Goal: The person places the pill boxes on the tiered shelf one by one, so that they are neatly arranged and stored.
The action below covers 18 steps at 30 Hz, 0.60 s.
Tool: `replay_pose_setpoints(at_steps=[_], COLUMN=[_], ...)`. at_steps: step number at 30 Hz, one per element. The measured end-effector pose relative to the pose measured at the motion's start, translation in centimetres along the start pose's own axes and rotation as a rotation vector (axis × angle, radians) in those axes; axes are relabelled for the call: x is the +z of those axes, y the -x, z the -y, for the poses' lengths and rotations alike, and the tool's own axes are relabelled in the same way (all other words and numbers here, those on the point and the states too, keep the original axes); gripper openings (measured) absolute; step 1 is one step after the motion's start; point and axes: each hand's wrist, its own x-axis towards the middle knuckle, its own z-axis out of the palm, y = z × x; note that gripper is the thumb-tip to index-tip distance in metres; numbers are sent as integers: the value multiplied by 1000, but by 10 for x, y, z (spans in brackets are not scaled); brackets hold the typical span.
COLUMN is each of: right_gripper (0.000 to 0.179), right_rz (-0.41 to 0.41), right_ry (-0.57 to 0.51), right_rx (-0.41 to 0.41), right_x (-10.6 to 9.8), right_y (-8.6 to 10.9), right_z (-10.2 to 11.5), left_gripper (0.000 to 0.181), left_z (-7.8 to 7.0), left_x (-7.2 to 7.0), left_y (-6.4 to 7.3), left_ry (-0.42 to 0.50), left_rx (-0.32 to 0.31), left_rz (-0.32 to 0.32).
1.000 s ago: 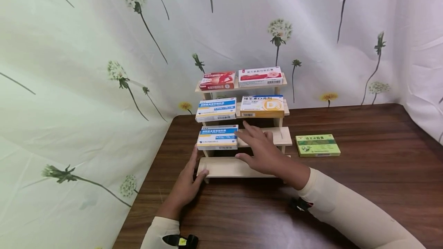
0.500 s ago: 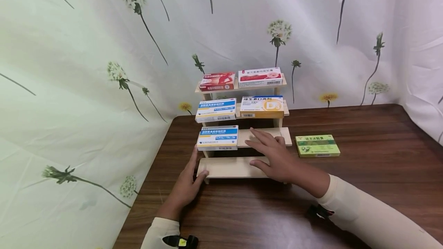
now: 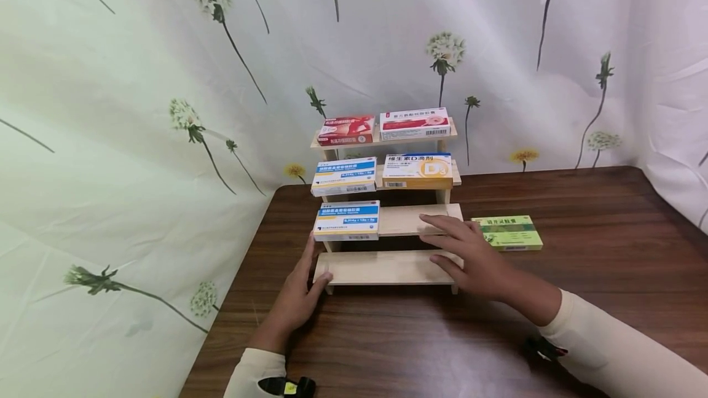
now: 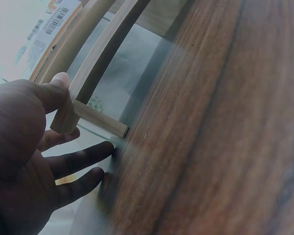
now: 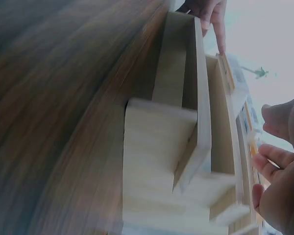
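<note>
A four-step wooden display stand (image 3: 381,268) stands on the table. My left hand (image 3: 295,300) holds the left end of its lowest step, thumb on top and the other fingers along the side; the left wrist view shows the thumb (image 4: 61,81) on the board's end. My right hand (image 3: 478,260), fingers spread and holding nothing, hovers at the stand's right end and overlaps a corner of the green medicine box (image 3: 511,232). On the second step from the bottom, at the left, lies a blue-and-white medicine box (image 3: 346,220); the right half of that step is bare.
A matching blue-and-white box (image 3: 344,175) and a yellow vitamin D box (image 3: 417,169) share the step above. Up top are a red box (image 3: 346,130) and a white-and-red box (image 3: 415,123). A dandelion-printed curtain (image 3: 354,29) hangs behind the table (image 3: 387,336).
My right hand has moved right and slightly down, away from the lower blue-and-white box to the stand's right end. My left hand and the boxes stay where they were.
</note>
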Motion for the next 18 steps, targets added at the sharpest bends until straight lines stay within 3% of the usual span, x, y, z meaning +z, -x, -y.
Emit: replay_pose_setpoints(at_steps=[6, 11, 18], right_gripper=[46, 43, 52], right_rz=[-89, -87, -121], right_ry=[3, -10, -77], right_rx=[-64, -50, -27], right_x=[-16, -32, -49], right_y=[7, 14, 25], right_z=[-18, -30, -44], left_gripper=[91, 91, 88], left_z=[0, -1, -5], left_x=[1, 1, -1], left_y=[-1, 1, 2], left_ry=[5, -5, -7], left_rx=[-9, -11, -12], left_rz=[6, 6, 0])
